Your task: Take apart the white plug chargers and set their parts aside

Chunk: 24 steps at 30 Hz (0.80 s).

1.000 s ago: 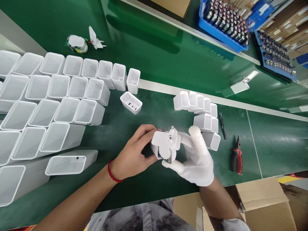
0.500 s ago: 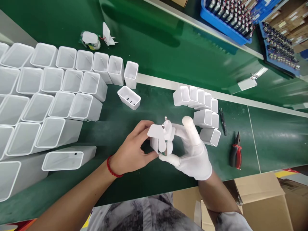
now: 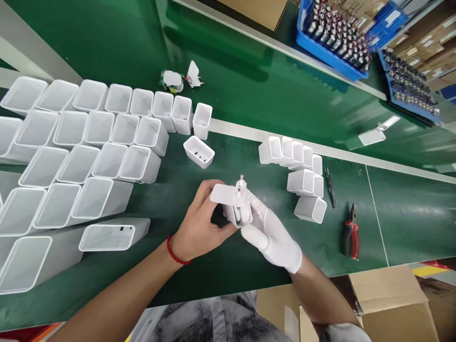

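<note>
A white plastic box-shaped casing [image 3: 230,214] is held above the green tabletop [image 3: 235,159], near the front edge, its mouth tilted up. A flat white plastic end plate [image 3: 226,194] with a two-pin plug sits askew at that mouth, jutting leftward. The bare left hand [image 3: 199,225], a red cord bracelet [image 3: 175,252] at its wrist, is half curled, thumb and fingers gripping the casing. The white-gloved right hand [image 3: 272,237] reaches in from the right, thumb and fingers pinched around the casing's mouth. Further right lie red-and-black-handled pliers [image 3: 352,232]. Beyond, white labels mark brown cardboard cartons [image 3: 436,47] and a blue box [image 3: 386,19]; their print is too small to read.
</note>
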### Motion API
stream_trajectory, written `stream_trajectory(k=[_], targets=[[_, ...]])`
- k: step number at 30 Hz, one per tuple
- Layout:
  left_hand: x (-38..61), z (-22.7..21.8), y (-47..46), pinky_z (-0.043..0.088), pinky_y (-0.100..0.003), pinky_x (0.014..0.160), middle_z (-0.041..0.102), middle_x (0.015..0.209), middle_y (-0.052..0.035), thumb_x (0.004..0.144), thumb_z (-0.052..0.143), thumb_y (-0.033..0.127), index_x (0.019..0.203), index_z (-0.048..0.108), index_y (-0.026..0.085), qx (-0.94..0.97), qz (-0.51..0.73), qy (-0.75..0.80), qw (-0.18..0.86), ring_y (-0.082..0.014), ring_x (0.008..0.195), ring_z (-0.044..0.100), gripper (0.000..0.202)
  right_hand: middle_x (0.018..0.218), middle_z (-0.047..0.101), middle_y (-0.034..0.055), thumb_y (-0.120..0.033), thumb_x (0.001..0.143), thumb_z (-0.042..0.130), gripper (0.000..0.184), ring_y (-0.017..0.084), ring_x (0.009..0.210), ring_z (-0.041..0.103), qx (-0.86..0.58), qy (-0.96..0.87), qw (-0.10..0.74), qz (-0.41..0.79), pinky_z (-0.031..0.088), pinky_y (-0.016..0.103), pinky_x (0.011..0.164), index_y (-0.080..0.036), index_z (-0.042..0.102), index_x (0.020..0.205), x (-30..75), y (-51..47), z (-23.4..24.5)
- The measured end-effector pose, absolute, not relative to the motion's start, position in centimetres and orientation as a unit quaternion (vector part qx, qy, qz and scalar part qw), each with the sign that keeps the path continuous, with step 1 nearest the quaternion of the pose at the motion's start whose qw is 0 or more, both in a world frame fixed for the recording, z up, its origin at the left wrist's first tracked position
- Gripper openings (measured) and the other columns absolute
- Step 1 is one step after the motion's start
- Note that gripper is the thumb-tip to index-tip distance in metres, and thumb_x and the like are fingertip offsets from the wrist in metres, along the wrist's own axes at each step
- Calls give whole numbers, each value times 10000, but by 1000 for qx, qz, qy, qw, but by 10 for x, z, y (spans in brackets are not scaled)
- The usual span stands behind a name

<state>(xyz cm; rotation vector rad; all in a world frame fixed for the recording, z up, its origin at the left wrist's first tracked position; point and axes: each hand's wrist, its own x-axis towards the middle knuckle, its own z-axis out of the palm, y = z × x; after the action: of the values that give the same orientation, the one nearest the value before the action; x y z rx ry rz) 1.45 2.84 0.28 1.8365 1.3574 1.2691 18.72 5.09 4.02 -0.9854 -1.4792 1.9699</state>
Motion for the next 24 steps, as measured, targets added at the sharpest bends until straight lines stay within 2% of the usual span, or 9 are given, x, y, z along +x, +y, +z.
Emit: stream_trajectory(k=[2, 5, 8, 10, 13, 16, 20, 22, 24], targets=[[15, 4, 28, 547, -307, 830, 502, 1088, -88, 736, 699, 133, 1136, 511, 191, 688, 467, 500, 244, -212, 993, 580, 446, 1474, 386, 93, -454, 856, 642, 764, 270, 1353, 373, -365, -494, 246, 750, 276, 459, 1151, -221, 285, 1490, 182, 51, 41], [13, 6, 28, 537, -332, 868, 489, 1118, -104, 735, 702, 139, 1160, 504, 183, 682, 476, 485, 270, -227, 1028, 572, 470, 1362, 509, 60, -415, 810, 703, 768, 259, 1282, 455, -399, -454, 258, 754, 345, 446, 1111, -245, 339, 1465, 180, 51, 38], [6, 10, 28, 498, -400, 971, 454, 1236, -134, 783, 673, 194, 1245, 488, 187, 655, 484, 432, 389, -269, 1160, 530, 498, 1333, 518, 46, -389, 771, 743, 752, 263, 1233, 493, -422, -491, 277, 710, 365, 445, 1088, -265, 406, 1431, 184, 53, 31], [2, 13, 29, 488, -414, 988, 477, 1257, -126, 845, 608, 228, 1291, 491, 202, 612, 477, 411, 478, -264, 1161, 540, 462, 1310, 523, 58, -387, 761, 749, 748, 266, 1188, 519, -406, -545, 272, 681, 385, 451, 1058, -264, 422, 1423, 186, 56, 29], [1, 17, 28, 554, -350, 826, 597, 1055, -80, 876, 583, 301, 1323, 509, 203, 560, 431, 451, 545, -215, 940, 619, 463, 1238, 552, 90, -404, 756, 746, 777, 268, 1118, 536, -387, -611, 239, 648, 426, 453, 996, -225, 401, 1429, 187, 60, 29], [2, 20, 28, 555, -293, 692, 613, 940, -55, 847, 618, 327, 1318, 530, 177, 540, 414, 501, 535, -183, 802, 612, 502, 1176, 566, 100, -465, 781, 707, 682, 258, 1065, 534, -388, -624, 217, 642, 447, 431, 950, -184, 456, 1351, 185, 63, 32], [-2, 24, 29, 555, -286, 703, 624, 923, -48, 836, 615, 303, 1349, 498, 150, 573, 407, 479, 526, -171, 786, 605, 548, 960, 582, 48, -577, 786, 651, 618, 203, 865, 540, -370, -629, 208, 651, 482, 373, 834, -179, 504, 1236, 184, 64, 35], [-3, 25, 30, 561, -290, 711, 650, 937, -53, 844, 604, 314, 1349, 494, 147, 574, 380, 474, 549, -182, 808, 622, 543, 951, 587, 50, -594, 804, 618, 606, 203, 858, 546, -367, -632, 202, 652, 478, 369, 832, -174, 512, 1228, 184, 64, 35], [-3, 25, 31, 567, -297, 747, 665, 1008, -67, 852, 597, 335, 1316, 519, 151, 554, 369, 476, 575, -196, 865, 640, 505, 1032, 600, 70, -592, 818, 603, 602, 223, 932, 564, -364, -617, 207, 667, 469, 379, 878, -171, 512, 1239, 183, 63, 33]])
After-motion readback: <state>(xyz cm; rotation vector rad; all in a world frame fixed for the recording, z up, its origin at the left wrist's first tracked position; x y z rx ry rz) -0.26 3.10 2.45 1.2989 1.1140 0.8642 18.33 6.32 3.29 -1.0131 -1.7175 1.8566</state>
